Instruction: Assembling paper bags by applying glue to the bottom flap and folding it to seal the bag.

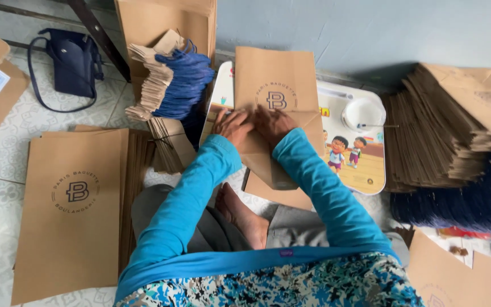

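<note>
While pressed flat side by side, palms down and fingers spread, left hand (233, 126) and right hand (274, 124) lay on a brown paper bag (277, 91) at centre frame, pinching nothing. Seen from above, seated cross-legged on pale tiled floor (1, 170), sleeves bright blue, one bare foot (245, 219) tucked at 6 o'clock of the bag. Rested on a small low table (359, 165) with a cartoon-printed top, spreading toward 3 o'clock; held a white round dish (362, 113) there, possibly with a thin stick across it, too small to tell. At 9 o'clock, a flat stack of finished bags (72, 210). At 11 o'clock, a fanned bundle of bags with blue cord handles (183, 82); farther out at 10 o'clock, a dark blue handbag (75, 62). At 3 o'clock, well apart, a tall leaning pile of folded bags (444, 125) over more blue cord (461, 199).
</note>
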